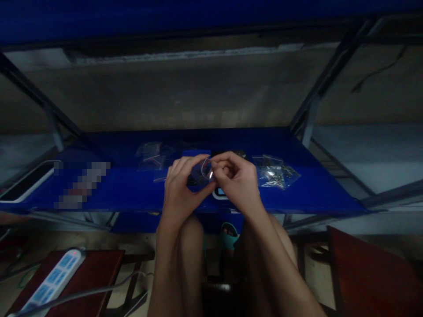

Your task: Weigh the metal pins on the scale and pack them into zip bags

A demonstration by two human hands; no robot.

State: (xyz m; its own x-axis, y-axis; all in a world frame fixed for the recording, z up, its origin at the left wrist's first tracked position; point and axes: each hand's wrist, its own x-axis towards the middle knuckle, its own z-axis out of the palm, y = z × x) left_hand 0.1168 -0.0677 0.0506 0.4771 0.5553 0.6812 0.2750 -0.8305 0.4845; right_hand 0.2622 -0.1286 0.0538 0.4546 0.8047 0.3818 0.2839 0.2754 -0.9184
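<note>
Between my two hands, over the blue tabletop, is a small clear zip bag (pixel 205 171) with a reddish line along its mouth. My left hand (pixel 180 181) curves around the bag's left side, fingers and thumb on its edges. On the other side, my right hand (pixel 238 181) pinches the bag near its mouth. What lies inside the bag is too dim to make out. Partly hidden below my right hand sits a small white device with a lit display (pixel 220 192). Flat clear zip bags (pixel 151 156) lie to the left; bags of small metal parts (pixel 274 174) lie to the right.
A dark-screened device with a white rim (pixel 31 181) lies at the tabletop's left end. Slanted metal posts (pixel 325 83) flank the table. Below left, a power strip (pixel 54 279) rests on a dark red stool (pixel 102 268); another dark red seat (pixel 370 273) stands right.
</note>
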